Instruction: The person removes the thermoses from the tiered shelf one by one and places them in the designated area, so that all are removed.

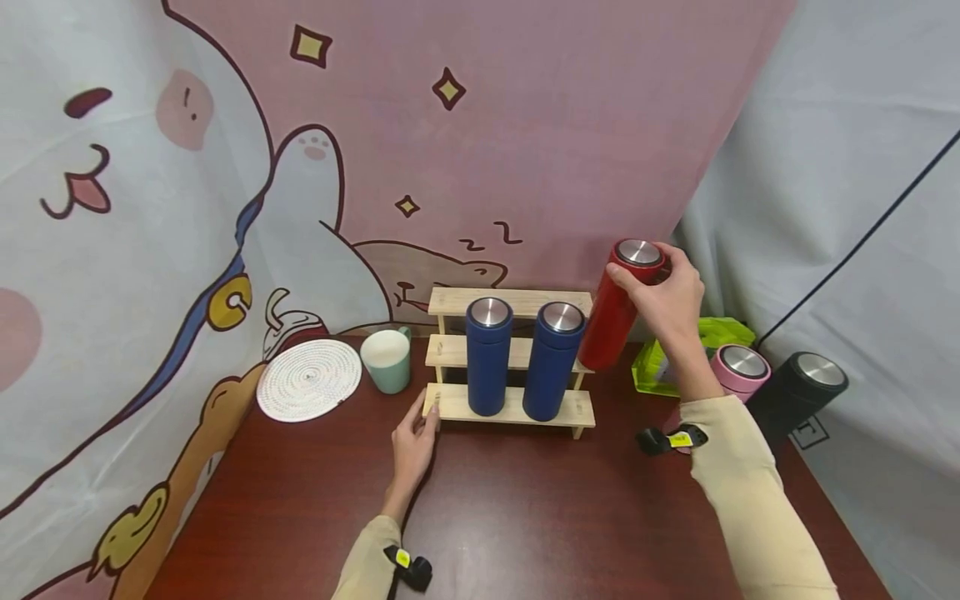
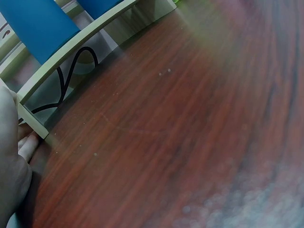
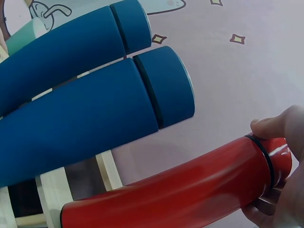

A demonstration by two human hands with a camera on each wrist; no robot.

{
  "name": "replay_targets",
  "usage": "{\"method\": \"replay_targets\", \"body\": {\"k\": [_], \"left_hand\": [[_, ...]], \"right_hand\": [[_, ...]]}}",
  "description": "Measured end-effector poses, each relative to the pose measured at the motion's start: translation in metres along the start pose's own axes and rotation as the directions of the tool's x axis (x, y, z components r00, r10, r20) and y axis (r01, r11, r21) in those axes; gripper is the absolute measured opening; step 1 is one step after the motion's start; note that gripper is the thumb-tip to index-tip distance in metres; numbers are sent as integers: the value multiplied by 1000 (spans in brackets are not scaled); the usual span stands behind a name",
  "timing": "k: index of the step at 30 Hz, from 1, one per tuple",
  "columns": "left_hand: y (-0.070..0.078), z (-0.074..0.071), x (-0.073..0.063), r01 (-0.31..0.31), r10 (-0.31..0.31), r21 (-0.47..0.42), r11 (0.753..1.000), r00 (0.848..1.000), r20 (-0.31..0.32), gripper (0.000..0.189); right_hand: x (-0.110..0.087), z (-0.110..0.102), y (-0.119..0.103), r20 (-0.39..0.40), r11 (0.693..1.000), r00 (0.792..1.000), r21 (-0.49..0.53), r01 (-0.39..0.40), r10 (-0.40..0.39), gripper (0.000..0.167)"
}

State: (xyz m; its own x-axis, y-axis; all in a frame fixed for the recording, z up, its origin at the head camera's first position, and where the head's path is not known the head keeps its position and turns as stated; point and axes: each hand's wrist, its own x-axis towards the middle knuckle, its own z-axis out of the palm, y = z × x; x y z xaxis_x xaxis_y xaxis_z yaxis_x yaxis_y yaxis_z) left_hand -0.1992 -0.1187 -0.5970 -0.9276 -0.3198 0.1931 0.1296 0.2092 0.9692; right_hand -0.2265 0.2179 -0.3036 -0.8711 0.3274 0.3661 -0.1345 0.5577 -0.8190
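My right hand [image 1: 670, 293] grips a red thermos [image 1: 609, 321] round its lid. The flask tilts slightly, its base at the right end of the middle step of a three-step wooden rack [image 1: 512, 301]. In the right wrist view the thumb and fingers lie on opposite sides of the red thermos [image 3: 175, 190]. My left hand [image 1: 414, 442] holds the left end of the rack's lowest step, with fingers round the end in the left wrist view. Two blue thermoses, one on the left [image 1: 489, 358] and one on the right [image 1: 553, 362], stand on that lowest step.
Left of the rack stand a mint-green mug [image 1: 390, 375] and a round white woven mat [image 1: 309, 380]. To the right are a pink thermos [image 1: 738, 371], a black thermos [image 1: 797, 396] and a yellow-green bag [image 1: 651, 371], partly behind my right arm. A printed cloth hangs behind.
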Motion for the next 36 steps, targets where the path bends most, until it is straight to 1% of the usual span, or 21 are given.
{"method": "replay_targets", "body": {"k": [4, 11, 15, 20, 25, 29, 36], "left_hand": [[0, 0, 0, 13, -13, -2, 1000, 1000, 6, 45], [1, 0, -1, -24, 24, 14, 1000, 1000, 3, 45], [0, 0, -1, -20, 20, 30, 999, 1000, 6, 46], [-2, 0, 1, -10, 10, 15, 1000, 1000, 6, 45], [-2, 0, 1, -5, 5, 4, 1000, 1000, 4, 46], [-2, 0, 1, -9, 9, 11, 1000, 1000, 3, 45], [-1, 0, 1, -7, 7, 4, 1000, 1000, 8, 46]], "right_hand": [[-3, -9, 5, 8, 999, 999, -16, -38, 38, 76], [-10, -23, 16, 40, 996, 996, -41, -79, 81, 79], [-13, -31, 22, 52, 995, 995, -57, -87, 90, 79], [-19, -38, 29, 39, 992, 996, -101, -81, 86, 77], [-26, -41, 37, 66, 990, 995, -126, -62, 70, 79], [-31, -41, 46, 88, 989, 994, -140, -47, 59, 79], [-40, -39, 61, 97, 988, 993, -143, -55, 69, 79]]}}
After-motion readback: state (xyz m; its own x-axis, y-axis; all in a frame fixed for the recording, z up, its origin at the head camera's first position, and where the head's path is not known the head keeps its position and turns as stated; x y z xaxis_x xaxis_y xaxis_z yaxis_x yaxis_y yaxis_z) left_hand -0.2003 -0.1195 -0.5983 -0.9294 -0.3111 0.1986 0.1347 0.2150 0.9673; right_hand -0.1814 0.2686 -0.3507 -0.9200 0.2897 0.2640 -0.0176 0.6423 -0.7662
